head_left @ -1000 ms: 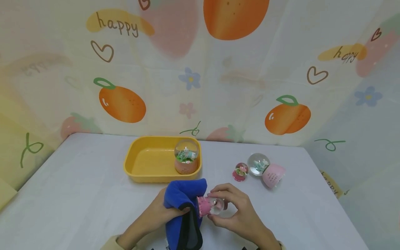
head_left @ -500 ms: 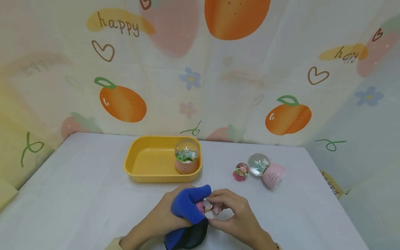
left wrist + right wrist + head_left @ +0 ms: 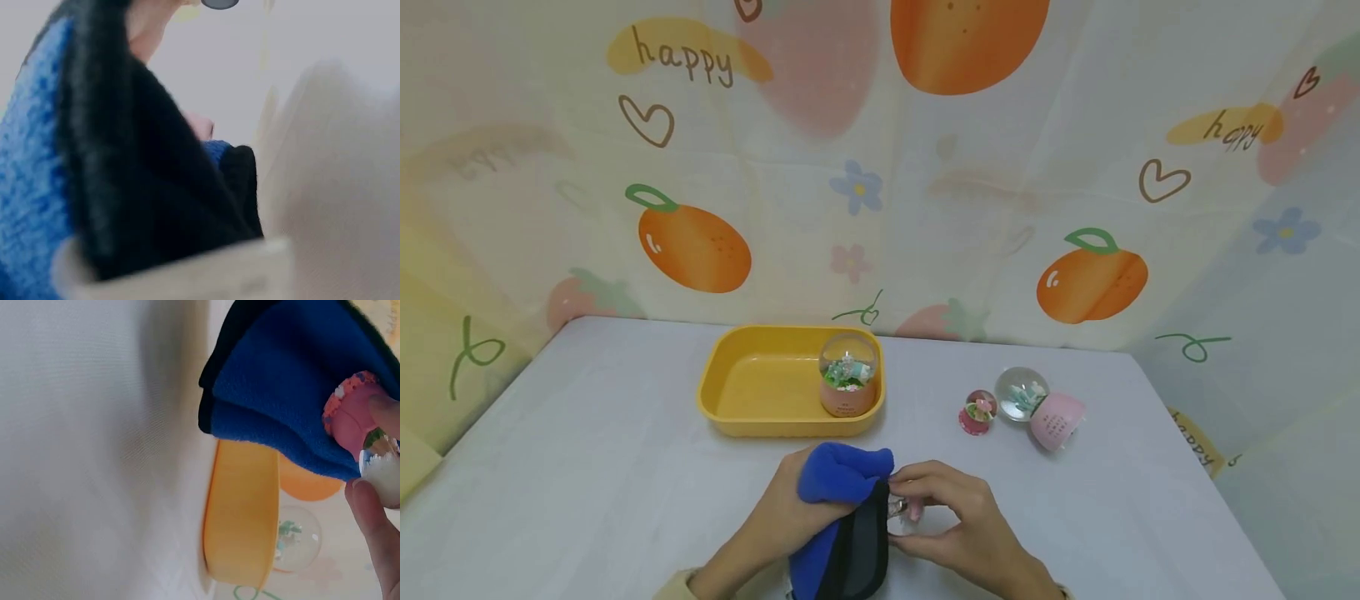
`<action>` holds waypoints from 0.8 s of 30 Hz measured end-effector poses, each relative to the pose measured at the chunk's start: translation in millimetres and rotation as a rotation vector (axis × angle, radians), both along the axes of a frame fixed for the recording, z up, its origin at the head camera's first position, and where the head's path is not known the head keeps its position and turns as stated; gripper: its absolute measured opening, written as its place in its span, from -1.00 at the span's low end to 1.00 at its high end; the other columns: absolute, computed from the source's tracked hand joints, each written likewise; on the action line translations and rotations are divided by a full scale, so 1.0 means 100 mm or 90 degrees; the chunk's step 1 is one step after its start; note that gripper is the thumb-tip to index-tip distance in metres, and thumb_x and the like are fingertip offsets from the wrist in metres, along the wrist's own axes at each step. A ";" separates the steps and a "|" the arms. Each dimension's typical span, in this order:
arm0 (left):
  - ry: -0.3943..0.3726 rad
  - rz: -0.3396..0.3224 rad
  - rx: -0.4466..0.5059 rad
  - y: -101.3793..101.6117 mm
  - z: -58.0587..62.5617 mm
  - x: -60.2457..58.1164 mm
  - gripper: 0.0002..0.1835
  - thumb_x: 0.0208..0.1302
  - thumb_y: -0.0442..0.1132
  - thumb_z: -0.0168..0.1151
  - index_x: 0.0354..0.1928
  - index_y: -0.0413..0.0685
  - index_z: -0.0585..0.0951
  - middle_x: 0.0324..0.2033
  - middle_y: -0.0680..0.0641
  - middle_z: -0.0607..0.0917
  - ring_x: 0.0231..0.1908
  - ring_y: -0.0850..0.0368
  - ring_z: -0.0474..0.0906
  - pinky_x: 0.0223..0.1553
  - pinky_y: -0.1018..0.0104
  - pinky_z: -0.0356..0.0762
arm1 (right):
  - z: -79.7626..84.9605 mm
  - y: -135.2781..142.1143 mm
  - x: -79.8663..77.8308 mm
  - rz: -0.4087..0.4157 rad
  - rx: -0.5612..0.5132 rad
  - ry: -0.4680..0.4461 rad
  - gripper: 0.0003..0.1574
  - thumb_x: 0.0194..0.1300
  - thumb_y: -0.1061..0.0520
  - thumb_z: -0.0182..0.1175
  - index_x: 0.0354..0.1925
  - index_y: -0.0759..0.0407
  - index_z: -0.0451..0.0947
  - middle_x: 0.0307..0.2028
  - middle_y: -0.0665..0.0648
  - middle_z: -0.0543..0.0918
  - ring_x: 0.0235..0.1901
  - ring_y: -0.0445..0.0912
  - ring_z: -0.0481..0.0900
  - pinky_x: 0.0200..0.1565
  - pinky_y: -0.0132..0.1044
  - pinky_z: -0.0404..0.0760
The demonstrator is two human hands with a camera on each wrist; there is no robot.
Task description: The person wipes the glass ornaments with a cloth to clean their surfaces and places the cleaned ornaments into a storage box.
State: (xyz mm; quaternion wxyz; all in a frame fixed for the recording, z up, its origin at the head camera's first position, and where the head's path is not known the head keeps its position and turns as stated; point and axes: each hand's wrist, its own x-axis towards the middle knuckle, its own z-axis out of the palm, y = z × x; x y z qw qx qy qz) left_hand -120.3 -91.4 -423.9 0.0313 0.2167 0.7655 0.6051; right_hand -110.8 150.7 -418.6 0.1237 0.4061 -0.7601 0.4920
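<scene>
The little snow globe (image 3: 351, 419) is between your two hands, its pink base against the blue cloth (image 3: 281, 387) and its clear ball toward your right palm. Your right hand (image 3: 958, 521) pinches it between thumb and fingertips, the fingers bent and only slightly apart. Your left hand (image 3: 790, 512) is curled around the cloth, thumb across it, with the dark-edged part hanging below the thumb. Just beyond your left hand is the yellow tray (image 3: 790, 427), with a bigger snow globe (image 3: 847, 383) upright at the right end inside it. Beyond your right hand, a tiny snow globe (image 3: 977, 412) is beside a large pink-based snow globe (image 3: 1057, 421) lying tipped on the white tabletop (image 3: 625, 467).
</scene>
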 end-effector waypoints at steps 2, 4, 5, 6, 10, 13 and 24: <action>-0.042 -0.013 -0.004 -0.01 0.02 -0.01 -0.55 0.16 -0.22 0.40 0.12 -0.06 0.57 -0.01 -0.05 0.74 -0.02 0.21 0.66 0.05 0.30 0.56 | 0.00 0.00 -0.01 0.000 -0.006 0.013 -0.42 -0.05 0.30 0.54 -0.01 0.13 0.61 -0.04 0.15 0.69 -0.03 -0.13 0.67 -0.15 -0.38 0.70; -0.102 -0.042 -0.009 -0.02 0.05 -0.02 -0.46 0.15 -0.17 0.41 0.19 -0.06 0.51 0.07 -0.07 0.69 0.03 0.13 0.62 0.10 0.21 0.55 | 0.00 0.00 -0.01 -0.003 -0.013 0.028 -0.41 -0.07 0.32 0.55 -0.01 0.16 0.61 -0.04 0.16 0.68 -0.04 -0.12 0.66 -0.13 -0.39 0.69; -0.127 -0.061 -0.015 -0.03 0.06 -0.03 -0.40 0.14 -0.14 0.42 0.22 -0.05 0.47 0.10 -0.07 0.67 0.07 0.09 0.60 0.12 0.16 0.53 | 0.00 -0.01 -0.01 -0.006 -0.017 0.035 -0.40 -0.08 0.34 0.55 -0.01 0.18 0.61 -0.04 0.17 0.68 -0.05 -0.13 0.66 -0.13 -0.39 0.69; -0.153 -0.080 -0.017 -0.03 0.07 -0.03 -0.35 0.13 -0.13 0.44 0.26 -0.05 0.44 0.14 -0.08 0.64 0.09 0.06 0.57 0.14 0.12 0.52 | 0.00 -0.01 -0.01 -0.008 -0.020 0.039 -0.39 -0.10 0.36 0.55 -0.02 0.20 0.61 -0.05 0.18 0.68 -0.04 -0.12 0.66 -0.12 -0.39 0.69; -0.162 -0.124 -0.033 -0.03 0.09 -0.03 -0.27 0.08 -0.12 0.48 0.29 -0.04 0.39 0.16 -0.07 0.61 0.10 0.05 0.54 0.15 0.10 0.50 | -0.02 -0.01 -0.01 -0.009 -0.024 0.047 -0.36 -0.15 0.44 0.54 -0.04 0.23 0.60 -0.04 0.20 0.67 -0.04 -0.11 0.65 -0.08 -0.41 0.67; -0.096 -0.114 -0.035 -0.02 0.07 -0.02 -0.41 0.08 -0.15 0.48 0.16 -0.03 0.47 0.01 -0.03 0.68 -0.03 0.14 0.58 0.05 0.25 0.52 | -0.02 -0.01 -0.01 -0.003 -0.023 0.048 -0.34 -0.18 0.48 0.52 -0.03 0.23 0.59 -0.04 0.22 0.67 -0.07 -0.11 0.64 -0.05 -0.42 0.66; 0.009 -0.051 -0.003 -0.03 0.00 -0.04 -0.62 0.17 -0.28 0.35 0.07 -0.11 0.62 -0.07 -0.06 0.76 -0.08 0.28 0.66 0.01 0.34 0.57 | -0.02 -0.01 -0.01 0.035 -0.010 0.070 -0.35 -0.16 0.50 0.50 -0.04 0.21 0.60 -0.04 0.23 0.69 -0.05 -0.08 0.66 0.01 -0.46 0.62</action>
